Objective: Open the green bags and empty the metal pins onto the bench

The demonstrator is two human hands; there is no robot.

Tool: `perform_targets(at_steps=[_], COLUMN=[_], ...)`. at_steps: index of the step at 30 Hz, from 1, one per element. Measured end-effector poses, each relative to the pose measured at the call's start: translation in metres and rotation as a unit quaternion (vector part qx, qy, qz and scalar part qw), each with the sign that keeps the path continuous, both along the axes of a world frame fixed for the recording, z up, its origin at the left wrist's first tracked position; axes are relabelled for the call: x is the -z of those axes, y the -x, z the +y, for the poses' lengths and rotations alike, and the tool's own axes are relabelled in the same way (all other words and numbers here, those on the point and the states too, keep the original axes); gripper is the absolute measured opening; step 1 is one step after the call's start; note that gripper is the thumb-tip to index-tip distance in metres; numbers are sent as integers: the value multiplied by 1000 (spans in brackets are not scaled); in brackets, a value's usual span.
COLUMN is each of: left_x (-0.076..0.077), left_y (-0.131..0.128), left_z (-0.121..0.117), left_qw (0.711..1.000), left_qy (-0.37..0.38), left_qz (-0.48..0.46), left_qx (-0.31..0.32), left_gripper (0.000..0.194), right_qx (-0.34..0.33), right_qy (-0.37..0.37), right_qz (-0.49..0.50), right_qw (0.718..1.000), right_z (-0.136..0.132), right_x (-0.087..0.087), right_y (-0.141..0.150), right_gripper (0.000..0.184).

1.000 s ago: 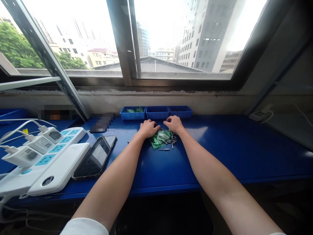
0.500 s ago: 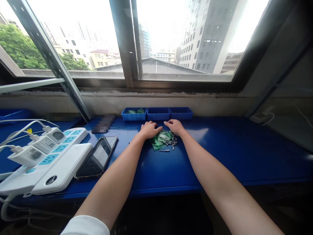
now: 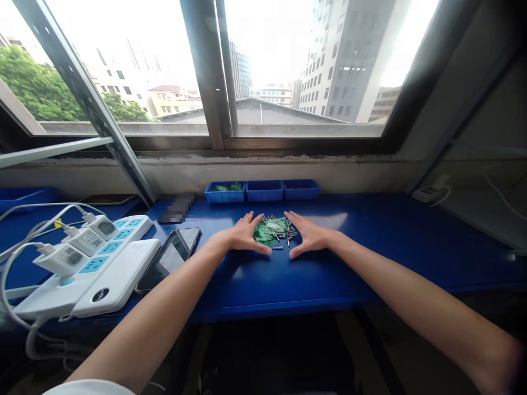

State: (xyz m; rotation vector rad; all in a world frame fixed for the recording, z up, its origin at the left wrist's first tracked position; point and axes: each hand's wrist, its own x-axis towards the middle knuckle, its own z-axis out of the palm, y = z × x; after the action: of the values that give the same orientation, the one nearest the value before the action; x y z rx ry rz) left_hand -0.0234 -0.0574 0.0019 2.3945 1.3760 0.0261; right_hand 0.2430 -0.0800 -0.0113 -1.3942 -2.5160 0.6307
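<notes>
The left hand (image 3: 244, 234) and right hand (image 3: 310, 236), fingers spread, flanked green packets (image 3: 265, 235) and metal pins (image 3: 288, 238) heaped on the blue surface (image 3: 267, 285); three blue bins (image 3: 264, 193) stood behind.

Shiny metal pins (image 3: 289, 238), crinkled glossy plastic packets (image 3: 265, 232), smooth glossy tabletop (image 3: 267, 285), plastic-looking bins (image 3: 264, 193), glossy-screened phone (image 3: 178, 248)
</notes>
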Motion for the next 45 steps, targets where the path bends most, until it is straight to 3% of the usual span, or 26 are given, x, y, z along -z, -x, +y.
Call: perform_targets(at_steps=[3,7,14,18,22,25,30,34,38,41,45], left_x=[10,16,26,20,0,-9,10,22,23,23,21], left_y=[0,-7,-22,-24,-2,23,42,27,-2,-21,-36], left_z=[-7,0,30,35,33,29,9,-1,9,27,48], left_qw=[999,996,990,988,989,981,984,991,990,982,961], left_qy=[-40,-85,-135,-149,-127,-79,-57,-89,-118,-118,-113], left_qz=[21,21,-17,-28,-62,-104,-27,0,-41,-93,-166], left_qx=[21,3,-20,-24,-51,-143,-169,-97,-63,-115,-188], left_gripper=[125,115,104,104,99,89,97,106,99,86,82], right_qx=[16,30,67,80,104,118,97,27,21,48,77], right_qy=[-30,-39,-55,-65,-63,-50,-44,-50,-49,-47,-45], right_qz=[-44,-64,-31,8,54,85,74,44,8,-17,-34], right_qw=[998,997,996,995,991,988,992,997,999,998,995], right_z=[-5,12,56,67,65,63,59,53,47,45,51], right_x=[9,11,9,13,17,17,13,9,8,9,9], right_y=[11,34,64,65,61,61,61,53,44,44,58], right_gripper=[112,104,91,87,90,90,94,116,126,121,117])
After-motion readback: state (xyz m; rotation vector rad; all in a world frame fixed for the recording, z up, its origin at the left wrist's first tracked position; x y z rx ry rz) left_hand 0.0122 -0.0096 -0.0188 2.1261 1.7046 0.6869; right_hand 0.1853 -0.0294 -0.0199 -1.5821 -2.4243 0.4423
